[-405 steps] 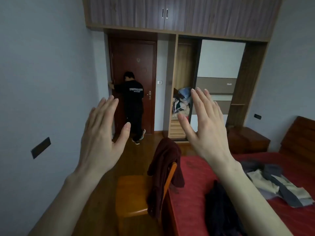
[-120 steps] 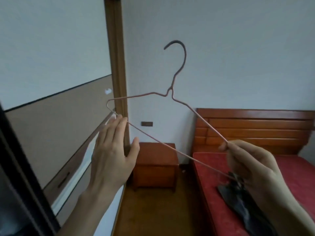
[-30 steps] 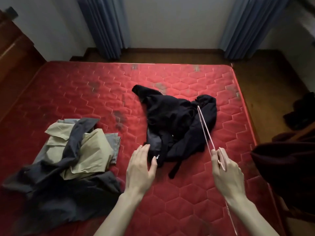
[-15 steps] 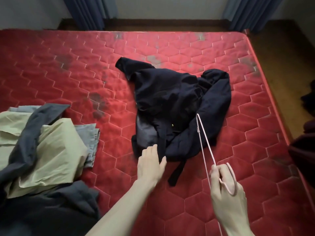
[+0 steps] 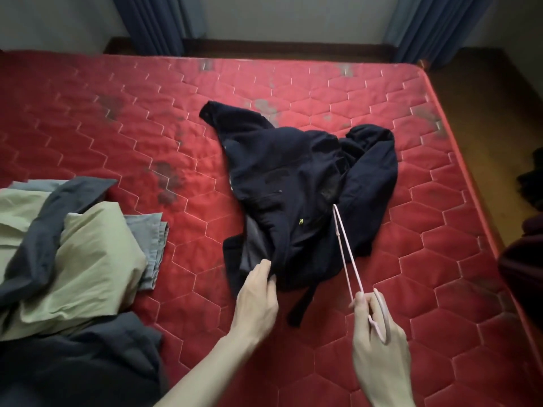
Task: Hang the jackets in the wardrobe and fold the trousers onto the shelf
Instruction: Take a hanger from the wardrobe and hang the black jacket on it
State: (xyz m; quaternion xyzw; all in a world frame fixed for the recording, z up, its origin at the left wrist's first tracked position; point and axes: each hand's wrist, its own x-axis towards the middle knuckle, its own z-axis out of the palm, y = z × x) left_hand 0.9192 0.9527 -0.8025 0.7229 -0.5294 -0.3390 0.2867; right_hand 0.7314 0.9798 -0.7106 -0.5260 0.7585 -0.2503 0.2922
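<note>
A dark navy jacket (image 5: pixel 296 186) lies crumpled in the middle of the red quilted mattress (image 5: pixel 147 118). My left hand (image 5: pixel 257 301) rests at the jacket's near edge, fingertips touching or pinching the fabric. My right hand (image 5: pixel 379 333) is closed on a thin pink wire hanger (image 5: pixel 348 254), seen edge-on, whose far end reaches over the jacket. At the left lies a heap of trousers (image 5: pixel 73 259) in pale green, grey and dark blue.
Blue curtains (image 5: pixel 158 22) hang at the far wall beyond the bed. Brown wooden floor (image 5: pixel 482 113) runs along the mattress's right edge. A dark maroon garment (image 5: pixel 523 259) bulges in at the right edge, with another dark shape on the floor behind it.
My left hand has slid forward to the jacket's near edge and curled onto the fabric. The right hand keeps the hanger, its tip still over the jacket.
</note>
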